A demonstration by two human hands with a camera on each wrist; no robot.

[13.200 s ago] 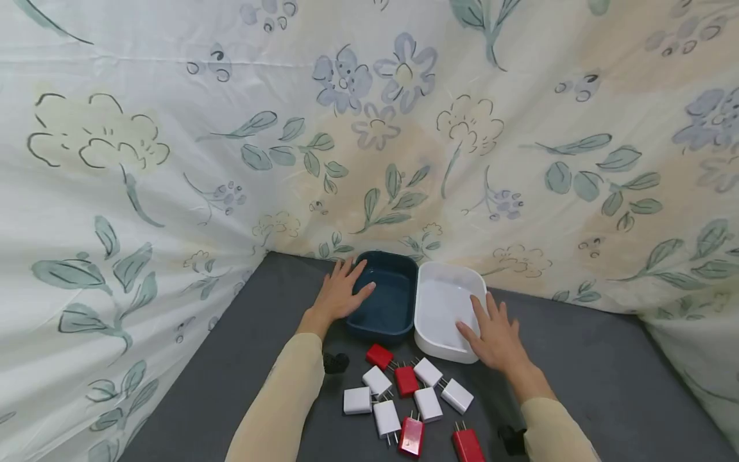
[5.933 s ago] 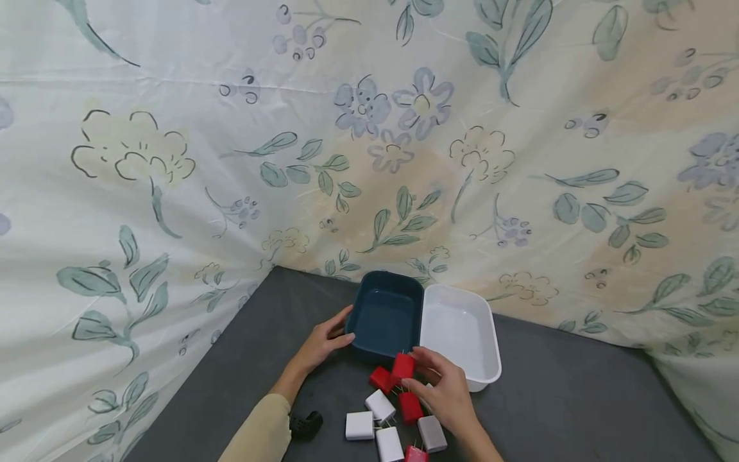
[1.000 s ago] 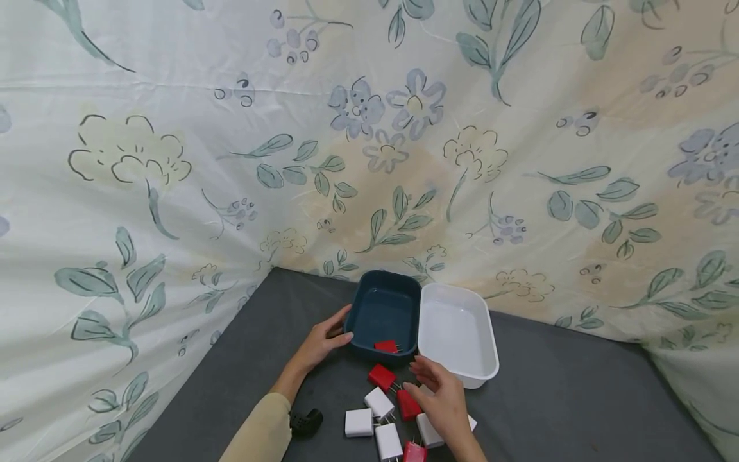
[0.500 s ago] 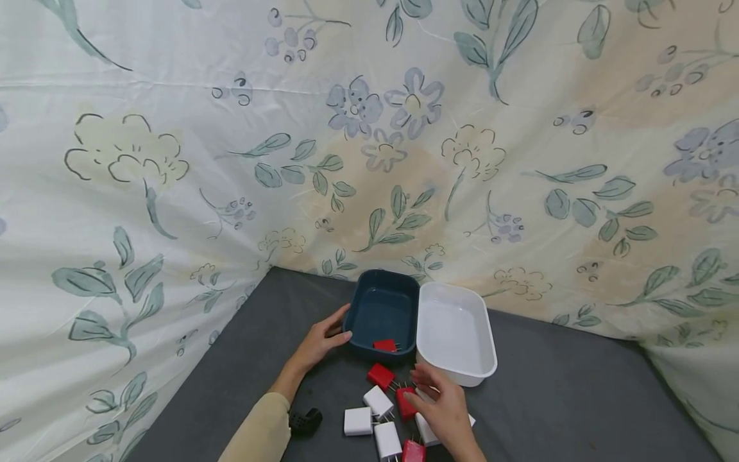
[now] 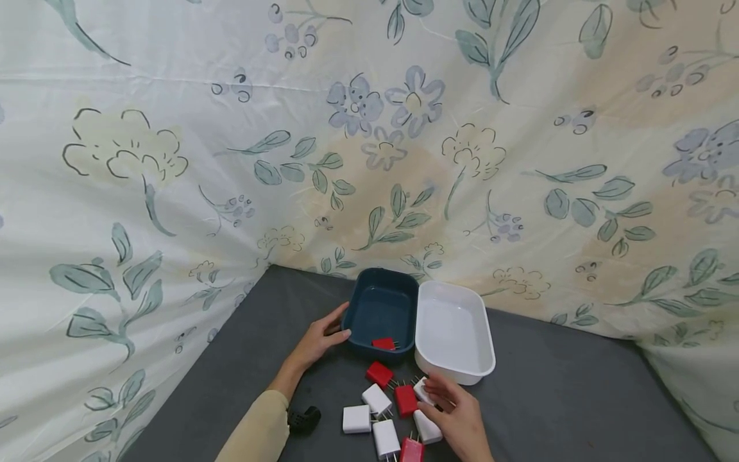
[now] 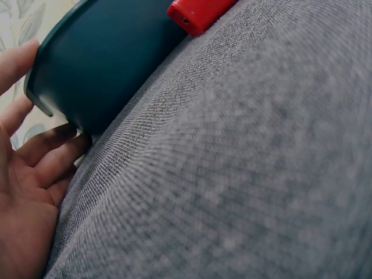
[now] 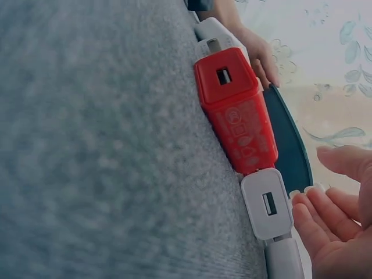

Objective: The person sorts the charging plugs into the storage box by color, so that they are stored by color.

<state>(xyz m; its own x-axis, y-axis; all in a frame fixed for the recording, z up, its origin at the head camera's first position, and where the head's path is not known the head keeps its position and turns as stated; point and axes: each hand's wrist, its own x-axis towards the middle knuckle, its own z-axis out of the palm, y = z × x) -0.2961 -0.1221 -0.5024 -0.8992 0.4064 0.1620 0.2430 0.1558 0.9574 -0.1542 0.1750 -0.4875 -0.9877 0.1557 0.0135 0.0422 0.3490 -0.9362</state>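
Observation:
My left hand (image 5: 314, 343) holds the left front corner of a dark blue bin (image 5: 381, 308). Its thumb lies at the rim, with other fingers along the side and low against the wall in the left wrist view. Inside the bin lies a red USB wall charger (image 5: 383, 344). Over the charger group hovers my right hand (image 5: 458, 410), fingers loosely bent and nothing between them. Nearest to it are a white charger (image 5: 424, 391), partly hidden by the fingertips, and another white charger (image 5: 427, 427). A red charger (image 5: 406, 401) sits just left of them.
Right beside the blue bin stands a white bin (image 5: 453, 321). More chargers lie in front: red ones (image 5: 379, 373) and white ones (image 5: 356, 419) on the dark grey cloth (image 5: 577, 398). A floral curtain (image 5: 369, 160) rises behind the bins. A black device (image 5: 304, 420) is at my left wrist.
My left hand shifted from the blue bin's far left rim to its front corner. A red charger, earlier in my right hand, now lies in that bin. My right hand has since drawn back rightward.

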